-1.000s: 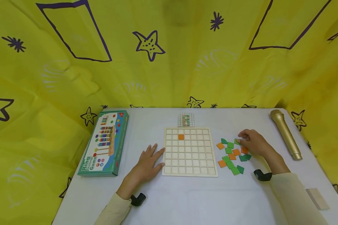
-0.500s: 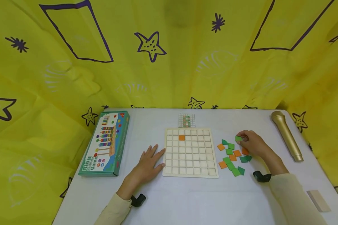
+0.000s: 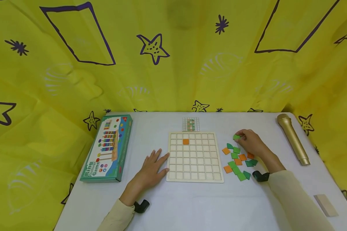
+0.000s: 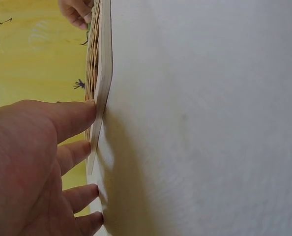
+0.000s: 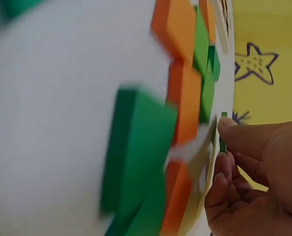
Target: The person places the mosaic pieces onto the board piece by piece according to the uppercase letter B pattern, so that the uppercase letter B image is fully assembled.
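Note:
My right hand (image 3: 250, 141) pinches a light green square tile (image 3: 236, 137) between thumb and fingers, just beyond the loose tiles. In the right wrist view the same green tile (image 5: 223, 132) shows edge-on at the fingertips. My left hand (image 3: 151, 170) lies spread, its thumb and a fingertip touching the left edge of a wooden grid board (image 3: 193, 180). The left wrist view shows that thumb (image 4: 77, 118) against the board's side (image 4: 105, 64). One orange square tile (image 3: 186, 141) sits in a cell in the board's second row. A pattern card (image 3: 191, 124) lies behind the board.
Several loose orange and green tiles (image 3: 237, 170) lie right of the board, some dark green ones with pointed or curved shapes. A boxed ring game (image 3: 107, 149) lies at the left. A gold microphone (image 3: 293, 139) and a small wooden block (image 3: 325, 205) are at the right.
My right hand has lifted the light green tile from the right side of the loose tiles and moved it left and slightly away from me. My left hand has stayed at the board's edge.

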Available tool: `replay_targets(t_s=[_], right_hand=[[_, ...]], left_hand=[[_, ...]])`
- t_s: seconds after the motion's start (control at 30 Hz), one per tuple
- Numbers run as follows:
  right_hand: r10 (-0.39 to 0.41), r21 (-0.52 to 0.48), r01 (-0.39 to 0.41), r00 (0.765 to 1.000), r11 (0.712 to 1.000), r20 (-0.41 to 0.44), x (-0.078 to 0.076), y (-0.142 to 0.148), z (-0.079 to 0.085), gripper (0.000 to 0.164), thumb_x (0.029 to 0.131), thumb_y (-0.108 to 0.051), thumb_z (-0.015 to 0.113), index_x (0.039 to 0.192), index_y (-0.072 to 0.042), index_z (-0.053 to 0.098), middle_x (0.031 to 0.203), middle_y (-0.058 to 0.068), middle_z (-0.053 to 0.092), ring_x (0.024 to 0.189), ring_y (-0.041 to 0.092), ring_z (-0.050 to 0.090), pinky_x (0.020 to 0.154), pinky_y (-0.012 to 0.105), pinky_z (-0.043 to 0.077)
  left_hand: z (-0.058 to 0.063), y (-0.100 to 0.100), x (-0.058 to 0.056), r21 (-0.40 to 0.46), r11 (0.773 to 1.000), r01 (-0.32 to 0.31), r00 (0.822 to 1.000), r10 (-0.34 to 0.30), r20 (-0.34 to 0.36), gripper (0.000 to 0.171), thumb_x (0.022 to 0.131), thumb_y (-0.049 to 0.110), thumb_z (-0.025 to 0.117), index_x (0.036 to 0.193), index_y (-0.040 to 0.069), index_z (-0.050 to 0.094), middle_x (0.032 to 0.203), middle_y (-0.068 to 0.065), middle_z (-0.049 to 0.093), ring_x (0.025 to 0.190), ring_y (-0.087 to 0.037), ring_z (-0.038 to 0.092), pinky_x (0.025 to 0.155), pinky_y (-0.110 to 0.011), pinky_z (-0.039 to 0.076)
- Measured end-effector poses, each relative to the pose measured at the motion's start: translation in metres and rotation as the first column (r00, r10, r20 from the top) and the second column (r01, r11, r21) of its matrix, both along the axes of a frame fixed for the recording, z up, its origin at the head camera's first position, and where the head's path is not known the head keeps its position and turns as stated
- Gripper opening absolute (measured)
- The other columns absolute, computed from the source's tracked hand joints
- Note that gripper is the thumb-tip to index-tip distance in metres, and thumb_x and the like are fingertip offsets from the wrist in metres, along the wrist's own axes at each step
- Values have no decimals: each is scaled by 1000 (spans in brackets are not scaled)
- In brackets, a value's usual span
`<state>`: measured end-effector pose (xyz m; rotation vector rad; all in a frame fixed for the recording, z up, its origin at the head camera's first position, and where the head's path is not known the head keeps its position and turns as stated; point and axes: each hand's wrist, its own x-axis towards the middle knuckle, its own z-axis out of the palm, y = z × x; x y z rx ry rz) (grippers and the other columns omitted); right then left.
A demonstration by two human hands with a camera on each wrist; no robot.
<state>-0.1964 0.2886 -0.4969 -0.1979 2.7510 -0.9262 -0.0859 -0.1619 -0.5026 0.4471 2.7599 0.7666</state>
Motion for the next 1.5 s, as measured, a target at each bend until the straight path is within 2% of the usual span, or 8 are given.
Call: replay_targets(t_s=[0.1,0.33,0.7,0.97,1.23,1.43,1.5], right_hand=[[10,-35,-10,1000,999,8,-2,-22,3,38,107,-17,62,137,6,59,124,25,56,103,33,56,89,43,50],[114,-86,-118,992,989,-44,-5,-77,5,32,107,-14,63,134,4,63,121,23,58,102,30,60,88,44,52],[228,-135,-228,973,964,-16,-2,-137,-6,28,106,-14,65,130,-1,62,122,17,58,103,25,59,93,42,52],[239,-134,-245,969,960,-61,-2,-158,-3,12,105,-7,64,117,-5,66,120,15,59,107,28,61,95,44,54],[256,-108,-265,962,958,-90,-1,-163,-7,31,103,-4,64,134,1,57,126,19,60,112,31,65,97,45,56],[261,-60,-271,955,961,-139,-1,-163,-7,13,103,-5,64,114,-2,70,119,14,63,114,32,62,101,48,54],[266,-42,-276,951,960,-155,0,-163,-7,12,104,-6,64,111,-3,73,117,13,63,114,32,61,101,49,53]], left_hand=[[-1,-1,0,-7,1000,-3,1000,3,1,59,107,34,61,162,17,45,173,-20,26,161,-46,14,127,-68,13],[-3,-2,0,-11,1000,2,1000,-2,0,59,107,35,60,162,18,45,173,-20,25,161,-46,14,126,-69,14],[-6,-2,-1,-14,1000,3,1000,-3,-2,60,107,36,60,163,20,43,173,-19,25,162,-46,13,126,-69,13],[-4,-2,0,-6,1000,2,1000,-2,-1,60,107,35,60,163,18,44,173,-20,25,161,-46,13,126,-69,13],[-4,-2,0,-10,1000,10,1000,-10,-2,60,108,35,60,163,19,43,173,-20,24,161,-46,13,126,-69,13],[-4,-2,-1,-9,1000,11,1000,-11,-1,60,108,36,59,163,19,43,173,-20,24,161,-46,13,126,-69,12],[-4,-2,-1,-8,1000,12,1000,-12,-5,60,108,36,59,163,19,43,173,-20,24,161,-47,13,126,-70,12]])
